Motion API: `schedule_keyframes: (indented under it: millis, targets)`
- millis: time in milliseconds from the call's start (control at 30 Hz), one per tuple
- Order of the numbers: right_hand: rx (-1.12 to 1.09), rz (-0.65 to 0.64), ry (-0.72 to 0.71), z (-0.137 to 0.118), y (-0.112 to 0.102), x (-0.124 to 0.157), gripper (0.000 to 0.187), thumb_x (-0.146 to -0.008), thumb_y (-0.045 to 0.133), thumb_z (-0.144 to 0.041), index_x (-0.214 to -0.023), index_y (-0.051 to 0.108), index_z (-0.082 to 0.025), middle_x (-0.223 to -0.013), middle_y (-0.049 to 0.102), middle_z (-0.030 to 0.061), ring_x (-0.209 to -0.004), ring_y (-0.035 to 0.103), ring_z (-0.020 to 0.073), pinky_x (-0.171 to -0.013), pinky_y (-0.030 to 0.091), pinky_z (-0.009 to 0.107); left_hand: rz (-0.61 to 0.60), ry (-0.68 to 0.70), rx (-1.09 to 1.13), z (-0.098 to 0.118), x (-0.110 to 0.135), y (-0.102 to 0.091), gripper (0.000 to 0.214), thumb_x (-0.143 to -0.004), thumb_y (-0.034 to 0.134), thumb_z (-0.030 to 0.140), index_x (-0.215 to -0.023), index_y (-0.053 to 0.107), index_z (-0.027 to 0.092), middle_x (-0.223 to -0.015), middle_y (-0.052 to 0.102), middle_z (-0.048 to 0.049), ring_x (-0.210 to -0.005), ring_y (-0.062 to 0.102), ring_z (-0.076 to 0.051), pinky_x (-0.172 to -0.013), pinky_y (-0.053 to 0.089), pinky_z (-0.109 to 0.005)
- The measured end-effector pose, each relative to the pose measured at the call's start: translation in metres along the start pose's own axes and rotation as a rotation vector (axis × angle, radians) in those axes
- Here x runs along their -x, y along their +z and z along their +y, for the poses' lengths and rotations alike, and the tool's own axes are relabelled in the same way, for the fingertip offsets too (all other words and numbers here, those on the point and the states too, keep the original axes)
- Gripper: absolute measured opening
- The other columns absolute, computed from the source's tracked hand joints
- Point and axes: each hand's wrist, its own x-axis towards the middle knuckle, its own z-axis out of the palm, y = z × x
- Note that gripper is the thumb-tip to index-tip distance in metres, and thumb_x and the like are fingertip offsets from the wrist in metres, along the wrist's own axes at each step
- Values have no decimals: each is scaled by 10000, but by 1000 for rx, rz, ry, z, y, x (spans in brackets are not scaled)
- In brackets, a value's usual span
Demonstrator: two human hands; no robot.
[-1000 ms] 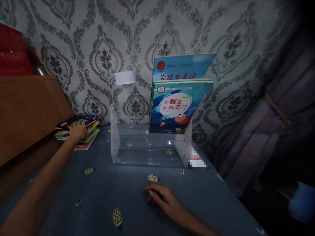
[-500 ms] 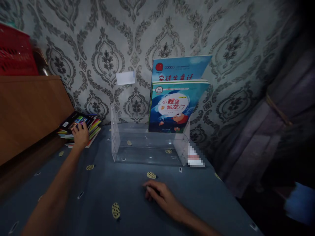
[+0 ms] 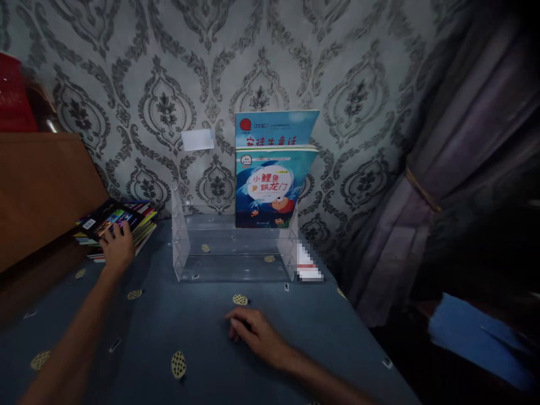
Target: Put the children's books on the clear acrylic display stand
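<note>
My left hand (image 3: 118, 246) lies over a black book (image 3: 112, 218) with colourful pictures and a barcode on its cover. Its fingers are spread on the book's near edge, not visibly closed round it. Under that book is an uneven stack of books (image 3: 145, 229). My right hand (image 3: 253, 332) rests on the table, loosely curled, with nothing visible in it. Beyond it stands a clear tiered rack (image 3: 232, 267). A blue-green book with a red fish (image 3: 270, 194) leans upright in the rack's right part, partly covering a taller blue book (image 3: 280, 125) behind it.
A patterned dark blue cloth (image 3: 202, 315) covers the table. At the left is a wooden panel (image 3: 42, 191) with a red basket (image 3: 14, 95) above it. A tied curtain (image 3: 392, 236) hangs at the right. A white label (image 3: 197, 139) shows against the wallpaper.
The view has turned to the right, so things appear further left. My left hand stays at the black book, and my right hand keeps its curled pose on the table.
</note>
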Motion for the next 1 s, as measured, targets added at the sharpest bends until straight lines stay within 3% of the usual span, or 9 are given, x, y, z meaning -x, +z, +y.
schedule_keyframes:
  millis: [200, 633, 1000]
  targets:
    - [-20, 5, 15, -2, -1, 0, 325, -983, 498, -441, -1025, 678, -173, -761, 675, 29, -675, 625, 149, -676, 486, 273, -9, -8, -21, 6, 19, 0, 600, -937, 352, 123, -1531, 353, 40, -1526, 411, -313, -1419, 361, -489, -1020, 442, -679]
    - [-26, 38, -45, 9, 3, -2, 410, -970, 481, -548, -988, 656, -177, -728, 643, 21, -637, 597, 147, -666, 473, 275, -7, -8, -99, 11, 59, 15, 571, -935, 361, 133, -1493, 434, 35, -1518, 420, -291, -1385, 377, -464, -972, 490, -609]
    - [-68, 34, -31, 12, 5, -2, 342, -966, 519, -487, -984, 663, -177, -714, 631, 5, -631, 595, 134, -651, 478, 264, -45, 15, -170, 11, 79, 11, 566, -959, 274, 129, -1489, 454, 46, -1495, 459, -261, -1350, 430, -446, -928, 512, -545]
